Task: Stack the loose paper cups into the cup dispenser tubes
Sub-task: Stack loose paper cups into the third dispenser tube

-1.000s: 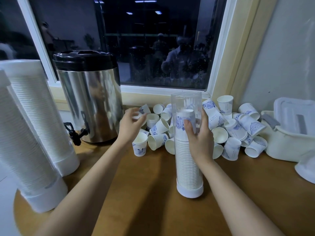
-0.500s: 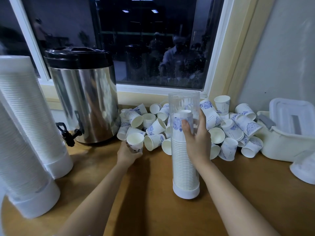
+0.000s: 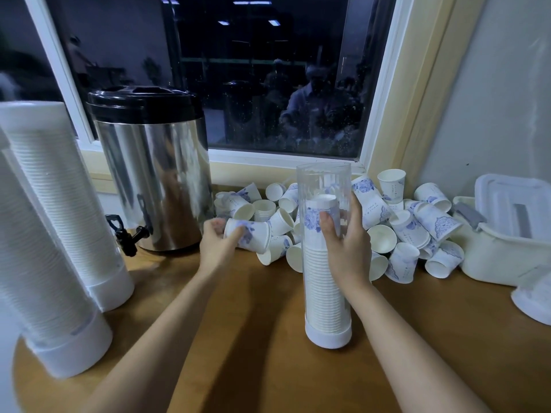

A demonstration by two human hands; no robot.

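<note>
your left hand (image 3: pixel 216 244) grips a paper cup (image 3: pixel 255 236) turned on its side, mouth to the right, at the near left edge of a heap of loose cups (image 3: pixel 414 222). your right hand (image 3: pixel 347 248) is curled round the clear dispenser tube (image 3: pixel 323 183), which stands upright on the wooden table (image 3: pixel 253 338) in front of the heap. a nested stack (image 3: pixel 323 293) of cups fills the tube to about two thirds, and its base is a white plastic cap. the loose cups are thin white paper with a blue flower print; they lie tumbled every way against the window sill and the wall corner. just left of the heap, close beside your left hand, stands a shiny steel urn (image 3: pixel 155 180) with a black lid and a black tap (image 3: pixel 128 234) low on its front. at the far left two filled tubes (image 3: pixel 59 204) show ribbed white columns of cup rims. a cream plastic box (image 3: pixel 507 251) with a lid sits right of the heap. behind is a dark window (image 3: pixel 268 84).
</note>
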